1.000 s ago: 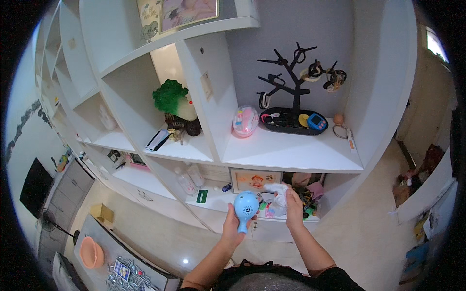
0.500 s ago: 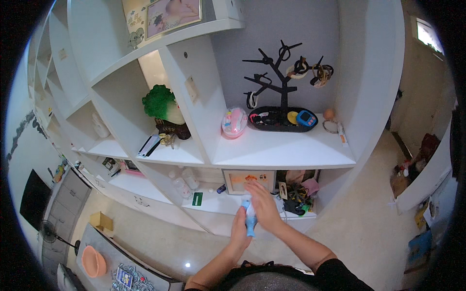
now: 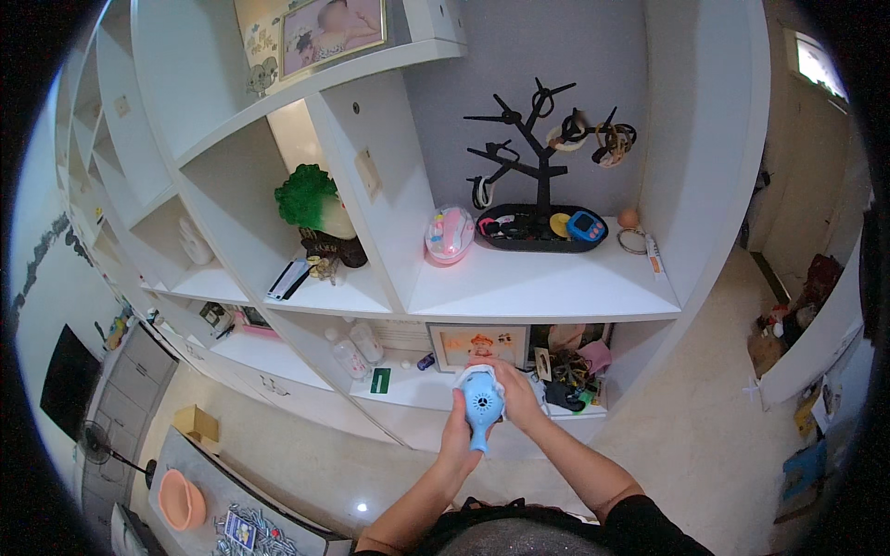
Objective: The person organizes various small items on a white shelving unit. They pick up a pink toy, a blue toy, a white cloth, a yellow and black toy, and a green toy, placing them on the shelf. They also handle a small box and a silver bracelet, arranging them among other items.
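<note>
Both hands are in front of the low shelf, around a light blue handheld device (image 3: 483, 404) with a rounded body, a ring of vent holes and a tapered, tail-like end pointing toward me. My left hand (image 3: 457, 432) grips its left side, thumb up along the edge. Closed over the far right side is my right hand (image 3: 515, 394), with something white, perhaps a cloth or the device's own rim, showing along the edge. Behind the hands, a framed picture (image 3: 454, 348) leans on the lower shelf.
A black tree-shaped jewelry stand (image 3: 540, 170) and a pink round case (image 3: 449, 235) occupy the shelf above. Left of them sits a green cabbage ornament (image 3: 307, 199). Clear bottles (image 3: 349, 358) stand on the lower shelf. At lower left, a table (image 3: 209, 461) carries an orange basin (image 3: 182, 500).
The blue device has turned from edge-on, so its vented round face now shows. My right hand has gone from flattened fingers over it to curling around its far side.
</note>
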The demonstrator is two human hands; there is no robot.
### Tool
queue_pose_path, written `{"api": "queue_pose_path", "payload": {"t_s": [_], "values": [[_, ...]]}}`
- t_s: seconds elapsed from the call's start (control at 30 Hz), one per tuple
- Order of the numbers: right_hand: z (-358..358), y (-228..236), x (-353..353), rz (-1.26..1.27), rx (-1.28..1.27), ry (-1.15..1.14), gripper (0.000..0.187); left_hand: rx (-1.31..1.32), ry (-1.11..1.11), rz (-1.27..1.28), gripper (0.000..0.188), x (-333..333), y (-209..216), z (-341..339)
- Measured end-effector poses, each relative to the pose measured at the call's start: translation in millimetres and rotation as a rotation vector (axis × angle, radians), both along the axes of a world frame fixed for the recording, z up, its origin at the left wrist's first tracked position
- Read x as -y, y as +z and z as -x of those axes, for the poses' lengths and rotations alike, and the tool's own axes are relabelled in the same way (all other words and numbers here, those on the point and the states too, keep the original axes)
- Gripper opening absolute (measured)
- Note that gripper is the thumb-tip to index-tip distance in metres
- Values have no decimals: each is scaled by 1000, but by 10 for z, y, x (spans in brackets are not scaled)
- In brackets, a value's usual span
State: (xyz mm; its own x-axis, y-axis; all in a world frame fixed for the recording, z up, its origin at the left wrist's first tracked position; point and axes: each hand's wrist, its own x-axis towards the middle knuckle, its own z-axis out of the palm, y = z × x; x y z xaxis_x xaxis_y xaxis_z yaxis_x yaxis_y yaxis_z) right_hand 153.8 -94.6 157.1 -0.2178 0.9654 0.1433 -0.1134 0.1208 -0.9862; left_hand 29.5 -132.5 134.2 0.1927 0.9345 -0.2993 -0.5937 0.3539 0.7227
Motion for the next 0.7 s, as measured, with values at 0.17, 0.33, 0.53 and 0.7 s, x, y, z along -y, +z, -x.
{"api": "queue_pose_path", "payload": {"t_s": [0.17,0.33,0.53,0.7], "values": [[317,-289,475,-347,201,-151,55,167,54,-60,70,-90,122,61],[317,-395,683,-325,192,-103,62,106,72,-68,69,-122,-21,90],[87,164,287,-480,207,-69,43,52,111,-108,60,35,128,11],[149,43,139,-225,79,94,42,156,113,-37,49,-3,233,65]]}}
